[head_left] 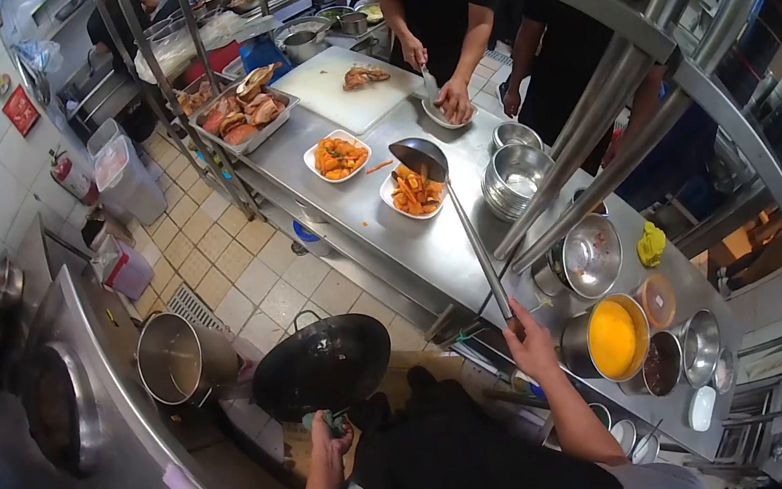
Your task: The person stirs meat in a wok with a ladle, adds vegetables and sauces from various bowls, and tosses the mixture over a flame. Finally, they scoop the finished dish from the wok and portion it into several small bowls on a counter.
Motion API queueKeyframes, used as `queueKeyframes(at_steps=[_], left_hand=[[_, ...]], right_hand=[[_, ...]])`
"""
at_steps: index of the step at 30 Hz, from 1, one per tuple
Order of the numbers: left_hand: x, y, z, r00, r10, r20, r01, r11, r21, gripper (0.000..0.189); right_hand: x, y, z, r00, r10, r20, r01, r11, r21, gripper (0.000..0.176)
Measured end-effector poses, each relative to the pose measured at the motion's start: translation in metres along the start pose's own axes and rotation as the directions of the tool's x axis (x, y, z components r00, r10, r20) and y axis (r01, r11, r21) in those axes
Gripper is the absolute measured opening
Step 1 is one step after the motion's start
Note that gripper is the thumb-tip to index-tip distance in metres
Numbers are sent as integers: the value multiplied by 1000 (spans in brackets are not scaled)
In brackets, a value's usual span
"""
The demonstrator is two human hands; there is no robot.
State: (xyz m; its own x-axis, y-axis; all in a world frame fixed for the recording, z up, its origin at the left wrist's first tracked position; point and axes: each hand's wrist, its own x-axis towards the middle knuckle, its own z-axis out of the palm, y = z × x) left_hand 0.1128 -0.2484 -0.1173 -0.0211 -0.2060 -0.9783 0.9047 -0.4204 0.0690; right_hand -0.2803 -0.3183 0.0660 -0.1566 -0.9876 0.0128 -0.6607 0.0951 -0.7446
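My left hand (pixel 327 436) is closed on the handle of a black wok (pixel 321 364), with a green cloth (pixel 333 421) bunched in its grip. The wok is held over the floor beside the steel table, dark inside. In my right hand (pixel 531 340) is the long handle of a ladle (pixel 479 250). The ladle's bowl (pixel 419 157) hangs over the rim of a white bowl (pixel 391 206) filled with orange food pieces (pixel 417 192). Another white bowl (pixel 315 167) of similar orange food (pixel 339 157) sits behind it, and a few bits lie on the table between them.
Across the table, a person's hands (pixel 455 101) work with a knife (pixel 428 79) at a bowl. A white cutting board (pixel 328 92) and meat tray (pixel 242 115) lie nearby. Stacked metal bowls (pixel 514 175), a yellow-filled pot (pixel 615 337) and shelf posts (pixel 586 129) stand right. A stove counter (pixel 119 386) is left.
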Motion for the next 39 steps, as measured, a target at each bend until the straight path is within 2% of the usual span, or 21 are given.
queueKeyframes(at_steps=[5,7,8,10,11,14,19,21,23,25,26,27,28,29,30,31,33,35,37,38,39], left_hand=[[-18,13,-10,994,-30,102,33,999,-21,16],[-28,20,-19,976,11,217,-5,1000,-28,17],[-32,27,-23,975,10,223,-2,999,-36,17],[-41,41,-33,897,-127,424,153,988,-28,20],[-51,45,-33,897,-125,424,153,988,-33,20],[-69,64,-31,943,-29,330,30,1000,1,22],[-104,91,-25,944,14,330,-16,1000,2,21],[-112,101,-23,907,77,415,-72,997,-27,19],[-131,109,-20,905,119,409,-107,993,-51,19],[-145,119,-21,884,168,436,-114,983,-146,22],[-145,125,-27,873,114,474,-12,977,-214,26],[-146,130,-33,877,118,465,-24,979,-203,26],[-157,133,-35,831,138,539,15,963,-271,29],[-167,136,-37,776,166,608,61,941,-334,31],[-175,140,-42,715,193,672,71,936,-344,36],[-197,140,-36,709,224,669,98,908,-408,37],[-222,144,-45,687,276,672,121,869,-480,37],[-225,151,-79,659,482,578,-154,838,-523,36],[-247,143,-96,682,614,397,-217,689,-692,35],[-256,135,-103,677,630,381,-229,672,-704,35],[-264,124,-110,599,750,280,-365,567,-739,24]], right_hand=[[2,-14,15,987,-88,-134,82,995,-54,57],[0,-20,16,995,-47,-87,42,997,-63,57],[0,-19,19,997,68,-43,-62,991,119,57],[-1,-25,22,975,214,58,-220,890,400,57],[-2,-26,23,975,211,62,-218,891,398,57],[-6,-22,31,981,192,-22,-183,957,226,56],[-17,-18,47,981,186,-63,-150,917,368,55],[-23,-38,44,966,258,34,-241,839,488,57],[-25,-45,48,952,300,60,-283,788,546,57],[-27,-64,46,929,311,199,-348,560,752,53],[-28,-75,44,930,229,287,-356,367,859,45],[-25,-78,48,927,236,290,-360,350,865,45],[-22,-79,53,884,65,464,-462,-36,886,40],[-15,-81,57,826,-165,539,-557,-392,733,36],[-7,-83,68,751,-280,598,-651,-462,602,29],[5,-92,80,672,-368,643,-722,-520,456,25],[31,-105,116,481,-582,656,-856,-475,205,21],[56,-140,145,296,-678,673,-930,-364,43,19],[78,-177,166,94,-646,758,-981,-191,-42,22],[86,-190,181,72,-654,753,-982,-178,-61,22],[91,-201,198,-43,-656,754,-991,-68,-116,25]])
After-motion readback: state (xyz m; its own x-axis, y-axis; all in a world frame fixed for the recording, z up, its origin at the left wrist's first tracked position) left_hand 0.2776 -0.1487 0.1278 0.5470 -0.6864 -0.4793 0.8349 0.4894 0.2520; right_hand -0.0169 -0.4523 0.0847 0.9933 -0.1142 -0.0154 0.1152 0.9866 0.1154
